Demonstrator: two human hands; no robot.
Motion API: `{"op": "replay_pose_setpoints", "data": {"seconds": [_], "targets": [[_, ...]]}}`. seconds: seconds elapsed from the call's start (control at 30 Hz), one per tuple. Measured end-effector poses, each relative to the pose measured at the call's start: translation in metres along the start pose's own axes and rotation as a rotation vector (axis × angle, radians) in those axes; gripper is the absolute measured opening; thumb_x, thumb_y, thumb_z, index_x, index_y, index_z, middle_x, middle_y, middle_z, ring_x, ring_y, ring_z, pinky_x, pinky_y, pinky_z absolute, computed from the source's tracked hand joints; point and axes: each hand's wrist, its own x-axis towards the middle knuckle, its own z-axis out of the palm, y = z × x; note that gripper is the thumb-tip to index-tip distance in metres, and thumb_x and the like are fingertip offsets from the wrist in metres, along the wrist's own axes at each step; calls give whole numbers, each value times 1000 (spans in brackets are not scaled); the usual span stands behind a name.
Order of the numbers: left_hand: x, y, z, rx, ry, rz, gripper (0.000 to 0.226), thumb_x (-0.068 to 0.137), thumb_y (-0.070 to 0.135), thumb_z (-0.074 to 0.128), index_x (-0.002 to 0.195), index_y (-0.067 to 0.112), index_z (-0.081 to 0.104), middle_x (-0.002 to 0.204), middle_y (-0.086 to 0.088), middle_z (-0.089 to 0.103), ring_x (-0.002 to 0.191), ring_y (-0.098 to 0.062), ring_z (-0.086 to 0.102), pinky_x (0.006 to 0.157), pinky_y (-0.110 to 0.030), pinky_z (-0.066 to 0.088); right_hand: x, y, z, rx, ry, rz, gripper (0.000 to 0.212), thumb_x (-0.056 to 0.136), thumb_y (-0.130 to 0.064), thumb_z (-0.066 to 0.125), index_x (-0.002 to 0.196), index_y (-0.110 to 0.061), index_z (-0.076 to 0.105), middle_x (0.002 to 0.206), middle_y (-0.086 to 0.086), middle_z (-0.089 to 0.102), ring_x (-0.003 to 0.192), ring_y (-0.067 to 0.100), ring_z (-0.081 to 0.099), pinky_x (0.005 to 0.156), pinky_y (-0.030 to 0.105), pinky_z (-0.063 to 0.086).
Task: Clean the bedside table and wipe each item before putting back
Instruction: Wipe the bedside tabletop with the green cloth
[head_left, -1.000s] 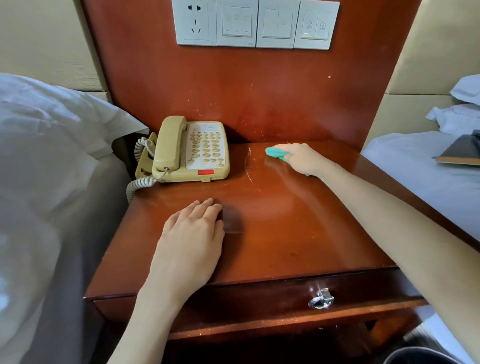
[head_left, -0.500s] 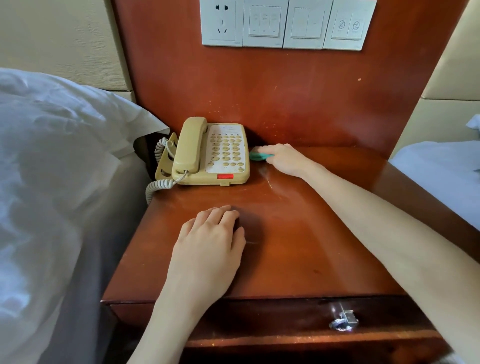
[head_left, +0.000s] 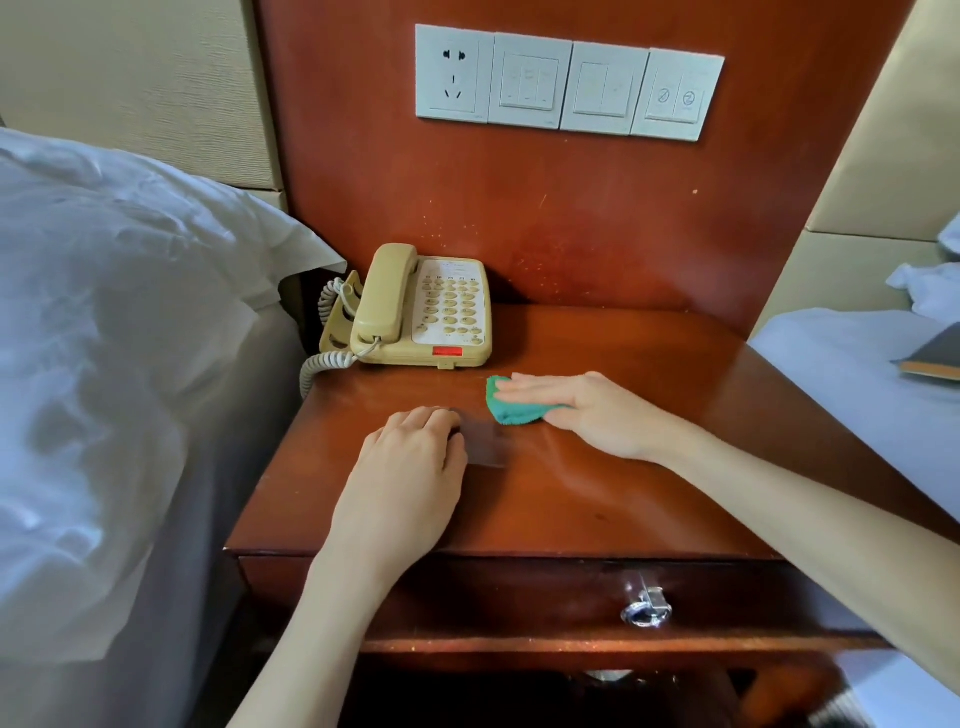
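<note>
A reddish wooden bedside table (head_left: 649, 467) fills the middle of the head view. A beige corded telephone (head_left: 421, 312) stands at its back left. My right hand (head_left: 587, 410) lies flat with straight fingers on a green cloth (head_left: 511, 408), pressing it on the tabletop just in front of the phone. My left hand (head_left: 410, 478) rests palm down on the tabletop near the front left, fingers slightly bent, holding nothing.
A bed with white sheets (head_left: 104, 364) borders the table on the left. Another bed (head_left: 857, 374) with a book (head_left: 935, 358) lies to the right. A panel of a socket and switches (head_left: 566, 83) sits on the wooden back wall. The drawer has a metal pull (head_left: 647, 608).
My right hand slid the green cloth from the back of the table beside the phone forward to in front of it. My left hand stayed resting on the top.
</note>
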Motion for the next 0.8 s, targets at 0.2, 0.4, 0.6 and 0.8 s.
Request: {"op": "replay_pose_setpoints", "data": {"seconds": [0.2, 0.4, 0.6, 0.8], "targets": [[-7, -14, -15, -23, 62, -61, 30, 99, 28, 42, 124, 22, 58, 125, 4, 59, 113, -19, 53, 92, -31, 42, -42, 1, 14, -9, -18, -122, 54, 95, 6, 39, 137, -28, 49, 147, -16, 41, 137, -4, 27, 113, 14, 17], [-13, -51, -38, 143, 115, -150, 32, 97, 27, 44, 125, 21, 58, 139, 2, 52, 125, -23, 46, 99, -41, 37, -47, -3, 24, 5, 24, -134, 65, 93, 6, 39, 137, -42, 43, 138, -40, 33, 131, -22, 20, 108, 5, 14], [-14, -60, -33, 177, -13, -121, 40, 101, 31, 33, 139, 29, 46, 150, 9, 39, 140, -15, 30, 111, -40, 28, 12, -29, 41, -175, 179, -24, 55, 99, -5, 34, 141, -39, 39, 144, -11, 32, 119, 15, 31, 100, 27, 15], [-16, -64, -33, 150, -28, -122, 42, 102, 33, 30, 142, 32, 41, 153, 12, 33, 143, -11, 23, 113, -38, 24, 44, -25, 34, -42, 157, 48, 53, 98, -6, 38, 135, -42, 47, 133, -1, 40, 128, 24, 37, 115, 41, 25]]}}
